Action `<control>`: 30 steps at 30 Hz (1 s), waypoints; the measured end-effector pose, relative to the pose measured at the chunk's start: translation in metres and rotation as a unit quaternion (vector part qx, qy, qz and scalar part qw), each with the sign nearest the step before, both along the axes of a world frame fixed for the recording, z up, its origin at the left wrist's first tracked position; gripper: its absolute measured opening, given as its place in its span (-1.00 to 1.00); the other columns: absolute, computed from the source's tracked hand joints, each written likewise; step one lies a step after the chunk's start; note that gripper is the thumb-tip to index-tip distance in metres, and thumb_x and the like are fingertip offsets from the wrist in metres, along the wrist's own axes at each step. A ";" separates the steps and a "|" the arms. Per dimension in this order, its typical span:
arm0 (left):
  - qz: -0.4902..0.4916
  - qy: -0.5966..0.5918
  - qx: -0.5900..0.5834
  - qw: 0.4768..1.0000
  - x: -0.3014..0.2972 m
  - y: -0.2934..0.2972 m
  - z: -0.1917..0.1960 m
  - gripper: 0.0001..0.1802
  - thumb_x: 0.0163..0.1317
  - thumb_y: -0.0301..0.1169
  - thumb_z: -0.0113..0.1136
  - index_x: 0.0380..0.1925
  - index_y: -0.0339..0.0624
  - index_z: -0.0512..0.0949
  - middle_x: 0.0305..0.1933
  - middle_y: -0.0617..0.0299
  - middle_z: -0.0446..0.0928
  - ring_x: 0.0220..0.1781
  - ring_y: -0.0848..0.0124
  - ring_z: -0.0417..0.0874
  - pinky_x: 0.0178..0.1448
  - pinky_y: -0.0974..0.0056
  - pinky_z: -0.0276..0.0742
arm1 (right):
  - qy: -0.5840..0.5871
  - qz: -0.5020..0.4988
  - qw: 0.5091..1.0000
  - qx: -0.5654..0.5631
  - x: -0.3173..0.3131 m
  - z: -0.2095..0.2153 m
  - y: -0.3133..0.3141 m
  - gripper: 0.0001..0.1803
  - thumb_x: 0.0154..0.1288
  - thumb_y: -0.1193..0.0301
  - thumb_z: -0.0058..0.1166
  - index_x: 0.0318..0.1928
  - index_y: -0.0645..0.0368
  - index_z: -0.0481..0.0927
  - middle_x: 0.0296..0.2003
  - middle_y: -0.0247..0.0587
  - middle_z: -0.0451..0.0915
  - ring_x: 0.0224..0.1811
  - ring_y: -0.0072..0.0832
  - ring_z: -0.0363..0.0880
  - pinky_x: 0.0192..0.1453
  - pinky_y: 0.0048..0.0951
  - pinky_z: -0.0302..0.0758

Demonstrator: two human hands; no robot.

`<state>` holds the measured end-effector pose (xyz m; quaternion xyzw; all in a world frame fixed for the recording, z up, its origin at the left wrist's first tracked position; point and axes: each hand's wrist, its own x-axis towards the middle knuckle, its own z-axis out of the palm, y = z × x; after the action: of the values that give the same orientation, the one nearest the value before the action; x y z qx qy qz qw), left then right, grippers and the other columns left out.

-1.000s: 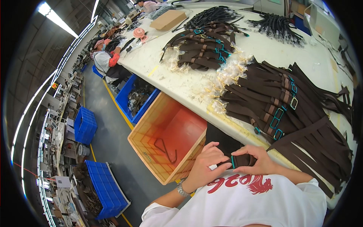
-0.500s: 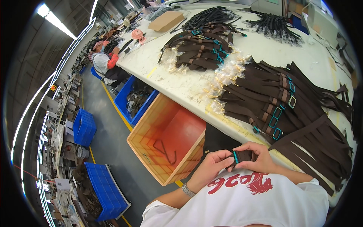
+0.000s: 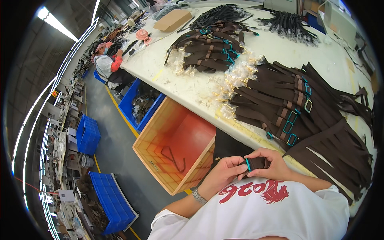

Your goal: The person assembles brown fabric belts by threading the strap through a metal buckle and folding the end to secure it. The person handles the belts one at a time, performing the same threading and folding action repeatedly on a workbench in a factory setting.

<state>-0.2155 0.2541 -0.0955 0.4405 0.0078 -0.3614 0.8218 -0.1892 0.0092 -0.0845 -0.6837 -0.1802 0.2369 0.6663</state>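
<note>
Close to my body, both hands meet on a dark brown webbing strap fitted with a teal metal buckle. My left hand, with a metal watch at its wrist, pinches the strap at the buckle's left side. Fingers of my right hand curl around the strap on the buckle's other side. To the right on the table, a large bundle of brown straps lies spread out, with teal buckles and clear plastic-wrapped hardware at its left ends.
The white table runs away to the far left. On it lie a second strap bundle, black straps and a cardboard piece. Below its edge stand an orange crate and a blue bin. A co-worker sits farther off.
Both hands stay on the strap and buckle with nearly the same grip. The whole view has shifted slightly.
</note>
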 end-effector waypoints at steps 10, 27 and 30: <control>0.009 -0.215 0.241 0.946 -0.001 0.006 0.024 -0.87 0.47 -0.46 0.30 -0.18 -0.32 0.73 -0.31 0.33 0.65 -0.23 0.57 0.61 -0.05 0.37 0.53 | -0.003 0.004 0.999 0.031 -0.005 -0.010 0.003 -0.46 0.21 0.41 0.63 0.17 0.16 0.69 -0.01 -0.37 0.70 -0.06 -0.73 0.65 -0.17 -0.63 0.55; -0.071 -0.222 0.257 0.938 0.005 -0.007 0.030 -0.87 0.50 -0.46 0.26 -0.23 -0.31 0.66 -0.23 0.26 0.63 -0.25 0.54 0.58 -0.09 0.40 0.48 | -0.049 -0.003 0.999 0.009 -0.005 -0.015 -0.007 -0.48 0.13 0.39 0.68 0.07 0.21 0.72 -0.05 -0.27 0.73 -0.03 -0.55 0.70 0.05 -0.44 0.63; -0.048 -0.297 0.298 0.906 0.009 0.000 0.036 -0.90 0.44 -0.51 0.29 -0.24 -0.35 0.68 -0.16 0.18 0.64 -0.10 0.37 0.61 0.14 0.25 0.52 | -0.059 -0.021 0.998 0.029 -0.005 -0.013 -0.003 -0.45 0.12 0.44 0.68 0.12 0.19 0.72 -0.02 -0.27 0.74 -0.01 -0.52 0.71 0.08 -0.44 0.64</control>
<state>-0.2066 0.2541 -0.0597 0.7518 -0.1498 -0.2334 0.5983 -0.1946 0.0059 -0.0971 -0.6804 -0.2114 0.1768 0.6791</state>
